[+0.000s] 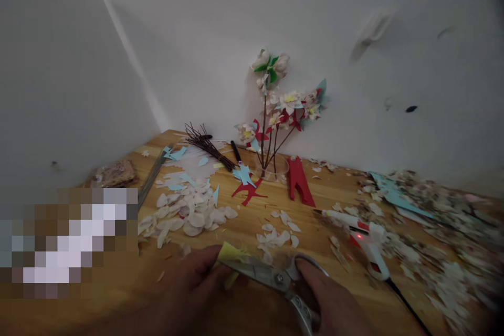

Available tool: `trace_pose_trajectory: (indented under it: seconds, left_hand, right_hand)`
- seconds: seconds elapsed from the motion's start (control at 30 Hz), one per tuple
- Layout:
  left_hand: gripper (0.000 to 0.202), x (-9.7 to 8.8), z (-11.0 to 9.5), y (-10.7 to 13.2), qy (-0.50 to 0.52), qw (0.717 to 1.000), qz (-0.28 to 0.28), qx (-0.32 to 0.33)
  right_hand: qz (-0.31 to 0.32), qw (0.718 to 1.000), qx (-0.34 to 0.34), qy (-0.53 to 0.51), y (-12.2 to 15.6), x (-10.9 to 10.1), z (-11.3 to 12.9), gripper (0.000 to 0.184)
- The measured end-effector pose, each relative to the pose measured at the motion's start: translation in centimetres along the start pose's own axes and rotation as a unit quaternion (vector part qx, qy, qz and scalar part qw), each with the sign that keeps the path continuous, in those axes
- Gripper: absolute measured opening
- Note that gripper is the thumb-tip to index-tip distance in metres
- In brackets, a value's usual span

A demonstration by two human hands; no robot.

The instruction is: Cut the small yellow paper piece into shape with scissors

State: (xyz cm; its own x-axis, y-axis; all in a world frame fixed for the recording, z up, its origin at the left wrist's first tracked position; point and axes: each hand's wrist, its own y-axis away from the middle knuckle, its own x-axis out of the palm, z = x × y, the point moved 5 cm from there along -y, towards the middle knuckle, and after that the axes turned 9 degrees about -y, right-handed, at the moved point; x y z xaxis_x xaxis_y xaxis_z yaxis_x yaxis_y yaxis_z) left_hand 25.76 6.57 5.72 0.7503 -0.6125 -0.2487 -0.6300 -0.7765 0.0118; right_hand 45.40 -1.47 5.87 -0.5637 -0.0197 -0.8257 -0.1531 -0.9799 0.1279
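Note:
Low in the view, my left hand (pixel 197 283) pinches a small yellow piece of paper (pixel 230 253). My right hand (pixel 334 304) grips the handles of metal scissors (pixel 271 275), whose blades reach left to the yellow paper. Just beyond the hands lie loose white paper petals (pixel 275 233) on the wooden table (pixel 307 210).
A glass vase (pixel 271 168) of paper flowers (pixel 289 102) stands by the wall, with brown twigs (pixel 205 144) and a black pen (pixel 235 151) to its left. Red paper scraps (pixel 300 181), blue scraps (pixel 243 174), a petal heap (pixel 189 210) and a glue gun (pixel 364 236) lie around. Paper litter (pixel 444 231) covers the right.

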Motion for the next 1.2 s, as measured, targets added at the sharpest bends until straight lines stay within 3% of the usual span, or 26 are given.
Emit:
trace_pose_trajectory:
  seconds: [0.13,0.43,0.63,0.83,1.1,1.2]
  left_hand:
    - [0.026,-0.1,-0.1,-0.1,-0.008,1.0,-0.006,-0.005]
    - [0.023,-0.1,0.8,0.0,0.029,0.999,-0.013,-0.025]
    - [0.024,-0.2,0.6,-0.1,0.033,0.999,-0.006,-0.036]
    - [0.025,-0.1,0.7,0.0,0.045,0.998,-0.005,-0.047]
    - [0.026,0.0,0.2,-0.4,0.06,0.997,0.019,-0.033]
    - [0.025,-0.2,-0.1,-0.6,0.037,0.999,0.0,-0.029]
  right_hand:
    - [0.02,0.999,0.009,-0.026,-0.3,0.2,0.1,0.034]
    - [0.033,0.999,0.009,-0.028,-0.3,0.9,-0.8,0.05]
    - [0.027,0.999,-0.004,-0.025,-0.4,0.7,-0.6,0.033]
    - [0.038,0.999,0.008,-0.012,-0.4,0.4,-0.4,0.043]
    - [0.042,0.998,0.035,-0.019,-0.7,0.0,-0.2,0.041]
    - [0.041,0.998,0.031,-0.025,-0.7,-0.1,-0.1,0.033]
